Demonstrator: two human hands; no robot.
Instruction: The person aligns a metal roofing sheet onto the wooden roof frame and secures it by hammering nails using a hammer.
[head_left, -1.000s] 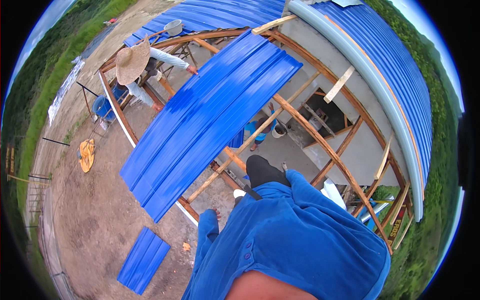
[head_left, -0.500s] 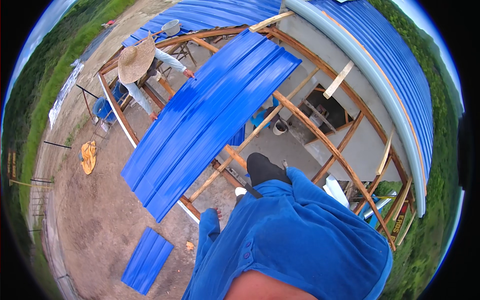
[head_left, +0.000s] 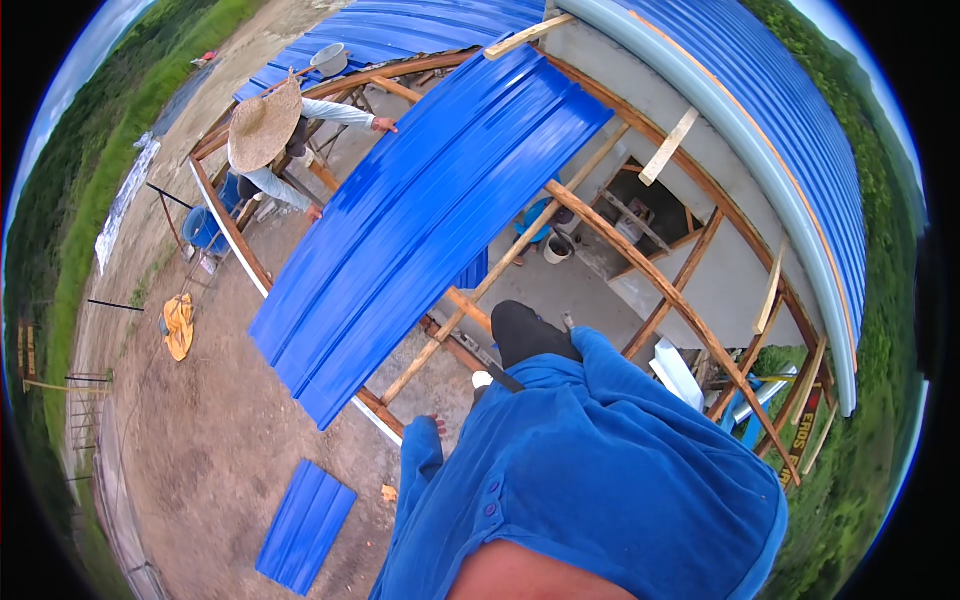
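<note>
The person stood high on a curved timber roof frame (head_left: 640, 250), viewed from the head camera looking straight down. The person's blue shirt (head_left: 600, 470) filled the lower centre of the view and hid most of both arms.

Left hand (head_left: 434, 424): only the fingertips showed past the end of the blue sleeve, hanging free over the ground near the lower end of the frame. It touched nothing visible; whether the grip was open or closed could not be told. Right hand: not in view, covered by the shirt.

The nearest work item was a long blue corrugated roofing sheet (head_left: 430, 220). It lay diagonally across the timber ribs, its upper end near the top of the frame and its lower end overhanging the frame's edge beam above the ground. The left hand was near that lower end but clear of it.

A dark shoe (head_left: 528, 334) rested on the frame just right of the sheet.

At the far side of the frame a co-worker in a wide straw hat (head_left: 264, 126) reached one hand (head_left: 384, 126) to the sheet's upper left edge.

On the ground below lay a short blue corrugated offcut (head_left: 305, 525), well apart from the frame, and a yellow cloth (head_left: 179, 325). A blue barrel (head_left: 204, 228) stood near the co-worker. Finished blue roofing (head_left: 800, 130) covered the adjoining section to the right.
</note>
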